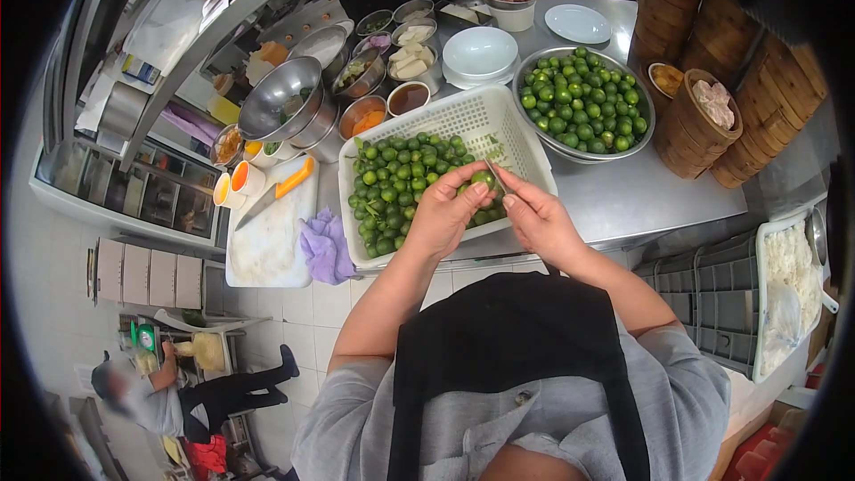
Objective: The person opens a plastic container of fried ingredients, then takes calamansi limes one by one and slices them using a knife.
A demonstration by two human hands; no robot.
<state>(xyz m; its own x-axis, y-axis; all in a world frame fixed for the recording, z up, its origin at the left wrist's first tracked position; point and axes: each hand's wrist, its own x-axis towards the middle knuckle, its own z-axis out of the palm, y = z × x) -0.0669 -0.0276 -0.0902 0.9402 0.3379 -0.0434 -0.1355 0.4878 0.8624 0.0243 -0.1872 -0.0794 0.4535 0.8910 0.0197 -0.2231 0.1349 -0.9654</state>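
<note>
Centrally, the two hands meet above the near right part of the basket: the left hand (452,203) grips one lime (484,181) between thumb and fingers, while the right hand (541,221) pinches a thin metal tool (495,175), probably a small blade, against it. Beneath and to the left, loose limes (405,174) fill much of the white perforated basket (454,118); green scraps (494,147) lie toward its far right corner. Just beyond, a metal bowl (534,136) holds a heaped second lot (583,102). Judged from this arrangement, work on the held lime is underway and much of the fruit remains; which lot is finished cannot be told. Left of the basket, a purple cloth (326,247) lies beside a white board (267,258) bearing an orange-handled knife (274,191). Farther off, at lower left, another person (174,401) sits.
</note>
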